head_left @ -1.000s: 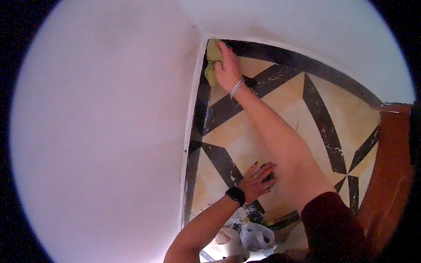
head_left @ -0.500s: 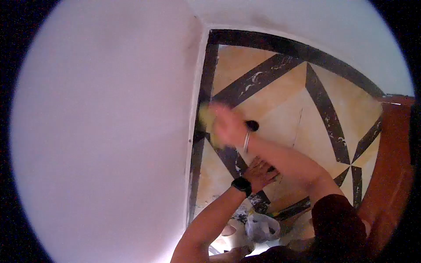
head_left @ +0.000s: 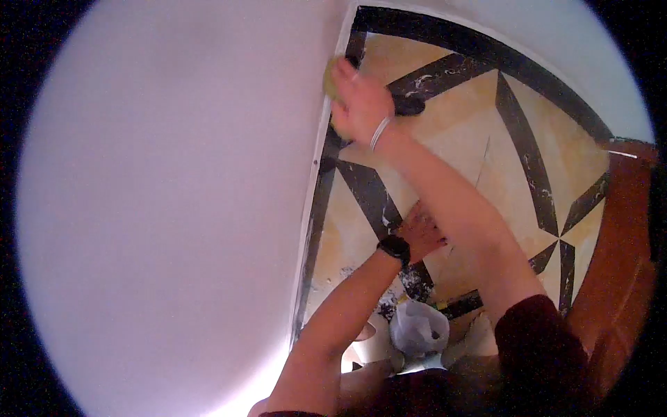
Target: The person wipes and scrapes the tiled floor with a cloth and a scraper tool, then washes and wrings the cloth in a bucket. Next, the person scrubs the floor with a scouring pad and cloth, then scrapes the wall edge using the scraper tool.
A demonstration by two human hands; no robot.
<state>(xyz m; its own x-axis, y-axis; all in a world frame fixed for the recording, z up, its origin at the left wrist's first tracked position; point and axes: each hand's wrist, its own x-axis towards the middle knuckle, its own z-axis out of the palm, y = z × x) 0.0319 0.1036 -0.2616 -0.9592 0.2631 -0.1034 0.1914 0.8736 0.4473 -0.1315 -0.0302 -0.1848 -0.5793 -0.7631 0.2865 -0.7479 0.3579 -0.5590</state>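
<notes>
My right hand (head_left: 361, 104), with a pale bracelet at the wrist, presses a yellow-green sponge-like pad (head_left: 331, 82) against the foot of the white wall, where it meets the dark floor border. The fingers lie over the pad and hide much of it; whether it is a sponge or a folded cloth is unclear. Below the right forearm, my left hand (head_left: 422, 233) rests flat on the patterned floor with its fingers spread and nothing held. A black watch (head_left: 394, 249) is on that wrist.
The white wall (head_left: 180, 194) fills the left side. A whitish translucent container or bag (head_left: 420, 328) stands near my body. White and dark crumbs (head_left: 415, 283) lie beside it on the tiled floor (head_left: 458, 160). A red-brown panel (head_left: 625, 229) edges the right.
My right hand has moved up and away along the wall's foot with the pad. The view has shifted, and my left hand appears still on the floor.
</notes>
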